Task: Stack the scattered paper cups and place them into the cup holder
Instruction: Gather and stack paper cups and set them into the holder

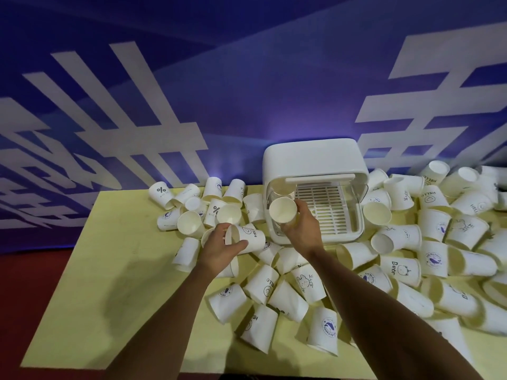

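Two bare hands over a yellow table (pixel 96 283), right hand (pixel 301 229) gripping an upright cup (pixel 282 211) before the open white cup holder (pixel 315 187), left hand (pixel 222 248) curled round a sideways "HELLO" cup (pixel 245 238), scattered paper cups (pixel 411 256) all around.

Yellow table (pixel 115 283), blue lettered backdrop (pixel 247 78)

Pile cups (pixel 500 201) at right edge cut off by frame, right hand (pixel 301 229) covers held cup (pixel 282 211) base, far prints unreadable.
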Available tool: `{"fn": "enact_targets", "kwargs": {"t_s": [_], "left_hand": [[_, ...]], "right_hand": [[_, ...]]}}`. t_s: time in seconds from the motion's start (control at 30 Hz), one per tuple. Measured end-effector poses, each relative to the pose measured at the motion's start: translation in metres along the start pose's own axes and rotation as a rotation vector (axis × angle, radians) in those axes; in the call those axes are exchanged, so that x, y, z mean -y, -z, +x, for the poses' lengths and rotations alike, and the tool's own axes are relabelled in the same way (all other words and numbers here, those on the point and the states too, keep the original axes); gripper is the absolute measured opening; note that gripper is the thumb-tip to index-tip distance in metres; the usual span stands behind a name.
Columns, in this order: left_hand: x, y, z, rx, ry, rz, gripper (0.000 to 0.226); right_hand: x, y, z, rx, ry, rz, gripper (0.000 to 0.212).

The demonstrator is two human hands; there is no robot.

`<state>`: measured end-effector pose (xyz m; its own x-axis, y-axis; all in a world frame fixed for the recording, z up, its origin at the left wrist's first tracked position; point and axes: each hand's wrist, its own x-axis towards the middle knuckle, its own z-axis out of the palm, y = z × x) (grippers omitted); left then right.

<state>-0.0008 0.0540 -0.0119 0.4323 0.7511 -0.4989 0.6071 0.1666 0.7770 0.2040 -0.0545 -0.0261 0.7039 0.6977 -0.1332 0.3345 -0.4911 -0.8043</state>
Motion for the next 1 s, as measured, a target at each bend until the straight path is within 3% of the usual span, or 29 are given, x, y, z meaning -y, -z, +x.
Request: {"fn": "enact_targets", "kwargs": {"t_s": [0.1, 0.23, 0.37, 0.6, 0.83, 1.0], "left_hand": [[-0.002, -0.001, 0.000, -0.007, -0.001, 0.018, 0.085], [-0.012, -0.007, -0.002, -0.006, -0.031, 0.037, 0.070], [-0.020, -0.017, -0.003, -0.003, -0.042, 0.073, 0.069], [-0.037, -0.033, -0.010, 0.017, -0.079, 0.048, 0.061], [-0.043, -0.035, -0.014, 0.035, -0.085, 0.018, 0.060], [-0.034, -0.026, -0.014, 0.037, -0.067, -0.036, 0.064]], "right_hand": [[-0.001, 0.003, -0.004, 0.000, 0.004, 0.005, 0.071], [-0.004, 0.007, -0.013, -0.017, 0.048, -0.016, 0.072], [-0.006, 0.009, -0.024, -0.048, 0.140, -0.105, 0.060], [0.000, 0.006, -0.042, 0.200, 0.230, -0.116, 0.068], [0.002, 0.009, -0.038, 0.145, 0.359, -0.237, 0.070], [0.001, 0.018, -0.033, 0.048, 0.222, -0.140, 0.068]]}}
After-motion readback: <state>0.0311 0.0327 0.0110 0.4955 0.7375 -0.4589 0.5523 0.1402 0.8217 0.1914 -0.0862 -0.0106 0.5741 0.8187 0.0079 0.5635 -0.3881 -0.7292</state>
